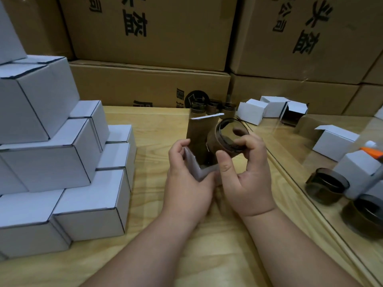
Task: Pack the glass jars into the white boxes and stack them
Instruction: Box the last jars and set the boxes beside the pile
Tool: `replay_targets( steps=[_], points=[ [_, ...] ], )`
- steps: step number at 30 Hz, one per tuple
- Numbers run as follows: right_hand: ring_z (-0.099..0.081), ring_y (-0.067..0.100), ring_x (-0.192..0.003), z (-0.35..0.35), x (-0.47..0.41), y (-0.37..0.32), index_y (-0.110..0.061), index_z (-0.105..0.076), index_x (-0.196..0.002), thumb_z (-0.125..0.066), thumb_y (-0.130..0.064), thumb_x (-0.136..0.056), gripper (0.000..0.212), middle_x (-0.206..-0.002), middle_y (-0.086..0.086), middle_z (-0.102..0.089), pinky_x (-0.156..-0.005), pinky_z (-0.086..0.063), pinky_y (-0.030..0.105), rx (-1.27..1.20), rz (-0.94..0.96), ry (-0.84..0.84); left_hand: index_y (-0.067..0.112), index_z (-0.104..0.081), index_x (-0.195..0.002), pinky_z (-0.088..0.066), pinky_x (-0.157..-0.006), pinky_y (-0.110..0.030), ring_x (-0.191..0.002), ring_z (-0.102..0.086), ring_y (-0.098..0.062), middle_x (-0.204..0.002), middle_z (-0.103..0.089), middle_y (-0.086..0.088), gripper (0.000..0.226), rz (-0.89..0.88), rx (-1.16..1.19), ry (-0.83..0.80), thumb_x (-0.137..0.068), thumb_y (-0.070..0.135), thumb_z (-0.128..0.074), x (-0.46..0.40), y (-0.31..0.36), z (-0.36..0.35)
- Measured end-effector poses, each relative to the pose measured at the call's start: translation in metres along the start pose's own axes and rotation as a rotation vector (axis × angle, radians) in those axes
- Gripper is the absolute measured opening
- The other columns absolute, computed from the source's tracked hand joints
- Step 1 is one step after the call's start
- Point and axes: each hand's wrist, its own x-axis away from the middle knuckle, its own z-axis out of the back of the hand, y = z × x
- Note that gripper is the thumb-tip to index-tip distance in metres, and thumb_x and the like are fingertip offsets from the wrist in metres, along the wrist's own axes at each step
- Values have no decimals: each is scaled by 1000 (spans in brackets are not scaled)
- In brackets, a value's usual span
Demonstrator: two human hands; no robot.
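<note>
My left hand (187, 179) grips a small white box (202, 169) with its lid flap standing up, brown inside. My right hand (246, 172) holds a glass jar (224, 139) tilted on its side, its base at the box's open mouth. A stepped stack of closed white boxes (62, 162) rises at the left. More glass jars (213, 107) stand at the table's far edge. Open white boxes (259, 110) lie at the back right.
Large brown cartons (149, 46) wall off the back. A glass pane (323, 158) covers the right side of the wooden table (157, 245), with two jars (327, 188), white boxes (333, 140) and an orange-tipped object (372, 152) on it.
</note>
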Motion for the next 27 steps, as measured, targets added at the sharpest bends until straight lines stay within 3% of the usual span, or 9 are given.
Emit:
replay_targets(
  steps=[2,5,7,10,16,24,27],
  points=[
    [-58,24,-115,-2,-2,2,-16,-52,-119,-64,-31,-92,33,-128,13,-55,-95,-50,35,13,-12,-1,60,-27,-127,-59,-92,-46,-116,-66,-27,-139,-56,18,85,-5,4,7,-77,28,-88,-1,-3,0],
    [-55,15,-122,-4,-2,5,-8,-59,-113,-66,-34,-90,35,-130,10,-56,-100,-43,21,61,-42,-22,59,-27,-126,-58,-74,-23,-104,-71,-17,-128,-59,28,84,-21,14,22,-77,27,-88,-2,-7,-1],
    [-53,14,-125,-5,-2,7,-9,-60,-109,-67,-36,-89,34,-131,9,-56,-102,-40,16,84,-58,-31,61,-26,-124,-55,-67,-17,-98,-72,-12,-124,-59,32,84,-26,30,29,-78,26,-87,-3,-8,-1],
    [-55,10,-117,-5,-3,6,-13,-59,-101,-69,-35,-87,28,-125,4,-59,-97,-40,13,86,-49,-48,64,-26,-122,-54,-64,-18,-94,-73,-10,-122,-58,36,83,-27,42,34,-79,26,-86,-4,-10,-2],
    [-58,16,-113,-6,-2,2,-14,-61,-97,-68,-42,-84,31,-118,-6,-62,-98,-48,32,143,-67,-102,65,-25,-121,-50,-57,-12,-82,-72,-4,-119,-59,37,80,-36,36,38,-81,28,-84,-4,-11,-1],
    [-49,13,-119,-7,-1,3,-26,-58,-104,-58,-43,-90,22,-125,-6,-54,-99,-34,12,139,-143,-214,69,-22,-121,-53,-60,-14,-89,-72,0,-119,-55,46,77,-33,1,-16,-85,30,-78,-2,-7,0],
    [-44,12,-121,-7,0,4,-34,-53,-102,-55,-45,-89,18,-126,-7,-52,-99,-28,6,155,-180,-264,64,-25,-126,-58,-73,-26,-97,-72,-4,-124,-55,43,77,-27,2,-20,-85,26,-78,-2,-8,-1]
  ],
)
